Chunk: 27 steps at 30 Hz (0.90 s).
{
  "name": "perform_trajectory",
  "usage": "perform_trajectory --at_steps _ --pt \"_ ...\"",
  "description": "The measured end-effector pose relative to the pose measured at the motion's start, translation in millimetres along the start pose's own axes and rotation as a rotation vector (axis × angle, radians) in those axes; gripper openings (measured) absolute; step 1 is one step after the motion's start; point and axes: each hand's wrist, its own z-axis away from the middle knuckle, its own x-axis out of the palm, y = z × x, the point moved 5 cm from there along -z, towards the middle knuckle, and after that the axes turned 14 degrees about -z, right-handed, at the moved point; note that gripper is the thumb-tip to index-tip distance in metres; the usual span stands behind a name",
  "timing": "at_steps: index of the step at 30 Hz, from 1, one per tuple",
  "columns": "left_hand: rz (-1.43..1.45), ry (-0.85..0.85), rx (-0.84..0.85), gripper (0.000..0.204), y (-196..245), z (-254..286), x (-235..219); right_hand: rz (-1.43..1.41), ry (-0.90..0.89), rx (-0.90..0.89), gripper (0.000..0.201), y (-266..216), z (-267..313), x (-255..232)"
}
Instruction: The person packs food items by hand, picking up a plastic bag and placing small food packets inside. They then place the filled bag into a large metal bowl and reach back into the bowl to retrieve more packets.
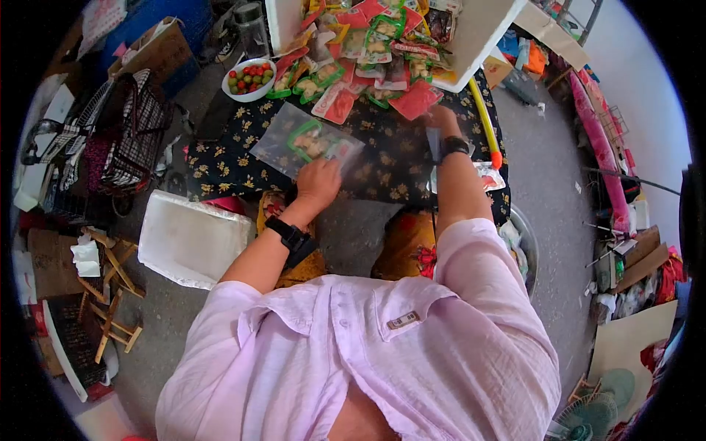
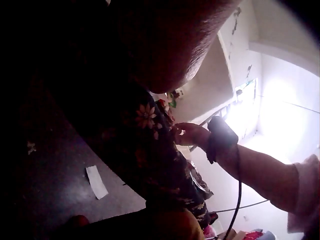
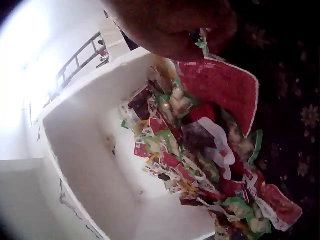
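In the head view, my left hand (image 1: 318, 184) grips the near edge of a clear plastic bag (image 1: 268, 147) lying on the dark flowered cloth. A green-edged food packet (image 1: 309, 141) shows through the bag. Over at the right, my right hand (image 1: 444, 123) pinches a flat red packet (image 1: 416, 100) by its edge. The right wrist view has this red packet (image 3: 222, 90) hanging below the curled fingers. Beyond it, many green-edged and red packets (image 1: 375, 48) spill from a white foam box (image 1: 482, 37). The left wrist view is mostly dark, with the left hand's work hidden.
A white bowl of small red and green fruit (image 1: 248, 79) stands left of the pile. One yellow tube with an orange end (image 1: 485, 121) lies along the cloth's right side. Near my left knee is a white foam lid or tray (image 1: 193, 237); a metal basin (image 1: 526, 239) stands at right.
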Motion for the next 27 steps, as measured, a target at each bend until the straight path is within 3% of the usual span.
perform_trajectory --at_steps 3,6,10,12,14,15,19,23,27 --pt "-0.001 0.052 0.021 0.020 -0.8 -0.1 5.8 0.058 -0.096 0.045 0.010 -19.4 -2.2 0.5" --pt "0.025 0.228 0.017 0.009 0.9 0.2 0.9 0.116 -0.190 0.094 0.014 -38.2 -7.0 1.3" --pt "0.011 0.225 0.036 0.010 0.6 1.8 2.0 0.251 -0.202 0.027 0.015 -50.2 -7.6 23.9" --pt "-0.004 0.190 0.036 0.011 -0.6 1.6 6.5 0.249 -0.294 -0.096 0.009 -83.3 1.3 0.6" --pt "0.002 0.092 0.022 0.016 -2.0 1.8 8.3 0.050 -0.192 0.000 0.008 -96.4 3.2 -10.8" --pt "0.005 0.043 0.017 0.019 -1.8 1.4 8.8 -0.171 -0.077 0.156 0.008 -97.8 4.7 -15.0" --pt "-0.027 0.063 0.028 0.020 -1.7 1.8 8.5 -0.960 0.273 0.535 0.006 -100.7 15.1 -14.0" --pt "-0.022 0.055 0.039 0.020 -1.2 0.9 10.2 -1.345 0.440 0.611 0.005 -112.4 20.5 -11.2" --pt "-0.010 0.070 0.047 0.020 -2.5 0.6 9.9 -1.470 0.488 0.523 0.003 -123.6 33.2 -15.8"
